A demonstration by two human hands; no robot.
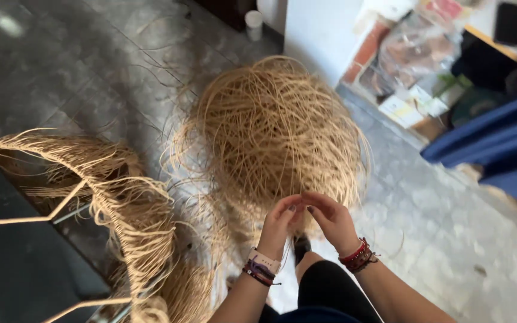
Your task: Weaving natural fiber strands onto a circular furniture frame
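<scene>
Two bare hands meet low in my view, at about six o'clock. My left hand [281, 222] and right hand [331, 220] come together with their fingertips touching, the fingers of both curled inward and pinched on thin pale strands that I can barely make out. Each wrist wears a stack of bracelets [260, 268], red and dark cords on the right, a pale band with dark cords on the left.

Just beyond the hands, toward twelve o'clock, sits a big round tangle of straw-coloured fibre [273, 128], loose and wiry, resting on the grey stone floor [450, 239]. The fingers touch the near edge of this tangle.

At nine o'clock stands a thin frame [13, 220] wrapped in the same fibre, with a thick woven fringe [133, 215] hanging off it in a curve down toward seven o'clock.

At two o'clock, well apart from the hands, lies a heap of boxes and clear plastic bags [417, 54] against a white wall. At three o'clock a blue cloth [498, 143] drapes over something. A small white cup [253, 21] stands on the floor at twelve o'clock.
</scene>
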